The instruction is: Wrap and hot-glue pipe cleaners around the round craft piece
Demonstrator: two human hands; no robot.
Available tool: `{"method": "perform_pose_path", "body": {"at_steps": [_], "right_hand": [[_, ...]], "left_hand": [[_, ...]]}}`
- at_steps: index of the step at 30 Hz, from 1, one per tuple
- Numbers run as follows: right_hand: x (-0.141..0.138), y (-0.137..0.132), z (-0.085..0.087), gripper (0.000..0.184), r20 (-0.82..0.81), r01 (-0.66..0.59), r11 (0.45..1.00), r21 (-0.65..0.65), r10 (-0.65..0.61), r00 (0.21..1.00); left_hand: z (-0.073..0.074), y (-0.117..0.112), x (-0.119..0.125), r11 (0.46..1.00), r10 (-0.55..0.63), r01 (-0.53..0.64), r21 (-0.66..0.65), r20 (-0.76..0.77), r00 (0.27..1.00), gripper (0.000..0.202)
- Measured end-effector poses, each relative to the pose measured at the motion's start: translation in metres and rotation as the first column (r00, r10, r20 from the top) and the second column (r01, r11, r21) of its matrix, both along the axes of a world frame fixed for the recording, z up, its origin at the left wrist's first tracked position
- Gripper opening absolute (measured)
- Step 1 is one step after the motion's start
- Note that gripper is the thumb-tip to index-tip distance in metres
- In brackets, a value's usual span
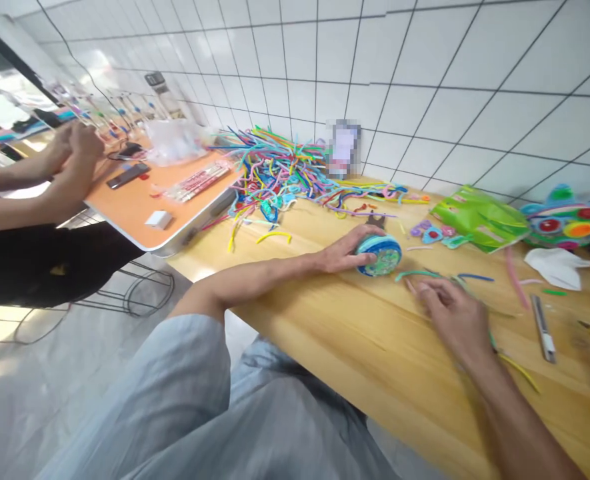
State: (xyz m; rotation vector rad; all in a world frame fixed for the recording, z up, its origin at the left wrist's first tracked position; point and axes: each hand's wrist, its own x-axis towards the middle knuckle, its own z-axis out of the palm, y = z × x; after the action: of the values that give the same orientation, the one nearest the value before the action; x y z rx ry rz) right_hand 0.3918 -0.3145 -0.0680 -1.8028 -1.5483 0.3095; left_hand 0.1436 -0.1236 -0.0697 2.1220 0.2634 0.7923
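Note:
My left hand reaches across the wooden table and wraps its fingers round a small round blue-green box with a patterned lid. My right hand lies palm down just right of it, fingertips pinching a thin green pipe cleaner that lies on the wood. A big heap of coloured pipe cleaners is piled at the far side near the wall.
A green bag, a colourful toy, white tissue and a utility knife lie to the right. On the left another person's hands work over an orange table with phones on it.

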Motion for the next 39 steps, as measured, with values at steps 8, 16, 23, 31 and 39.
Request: {"method": "perform_pose_path", "body": {"at_steps": [8,16,23,31,39], "right_hand": [[0.018,0.007,-0.004,0.028,0.301,0.085,0.982,0.168,-0.133,0.944],[-0.009,0.002,-0.009,0.023,0.046,-0.147,0.988,-0.047,0.149,0.988],[0.034,0.009,-0.020,0.032,0.170,0.170,0.984,0.056,-0.177,0.969],[0.044,0.015,-0.008,0.025,0.218,0.207,0.978,0.002,-0.203,0.955],[-0.010,0.010,0.038,0.024,0.219,0.068,0.995,-0.068,-0.051,0.974]], "left_hand": [[-0.001,-0.014,-0.007,0.997,0.061,-0.060,-0.039,0.040,0.997,0.072],[-0.014,-0.021,-0.006,0.996,0.078,-0.082,0.021,0.140,0.987,0.061],[-0.010,-0.019,-0.009,0.998,0.062,-0.062,0.001,0.113,0.992,0.059],[-0.005,-0.019,-0.012,0.991,0.120,-0.117,-0.072,0.047,0.992,0.060],[0.004,-0.003,-0.014,0.990,0.126,-0.126,-0.067,-0.003,0.992,0.061]]}}
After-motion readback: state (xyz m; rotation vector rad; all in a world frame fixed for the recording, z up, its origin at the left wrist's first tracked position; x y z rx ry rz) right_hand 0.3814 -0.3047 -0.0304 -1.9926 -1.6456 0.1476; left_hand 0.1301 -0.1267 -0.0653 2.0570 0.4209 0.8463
